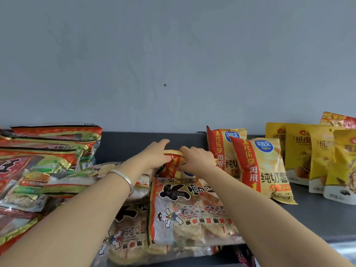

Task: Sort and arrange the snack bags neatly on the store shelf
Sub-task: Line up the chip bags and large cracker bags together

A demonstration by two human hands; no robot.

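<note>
Head view: both arms reach forward over the dark grey shelf (317,214), which runs along a grey-blue wall (173,54). The left hand (154,155) and the right hand (196,158) meet near the middle of the shelf, towards its back edge. Each has its fingers curled over the top seam of one red-and-yellow potato chip bag (172,164), gripping it between them. The bag's lower part is hidden behind the rice cracker bags. A silver bangle (123,176) sits on the left wrist.

Just right of the held bag, two matching chip bags (260,166) stand upright, one overlapping the other. Further right, towards the shelf's right end, a row of yellow nut pouches (300,151) stands upright and close together.

At the front edge, under the forearms, two clear rice cracker bags (192,209) with a cartoon figure lie flat, one partly over the other. A loose pile of red, green and gold snack bags (48,151) covers the left end of the shelf.
</note>
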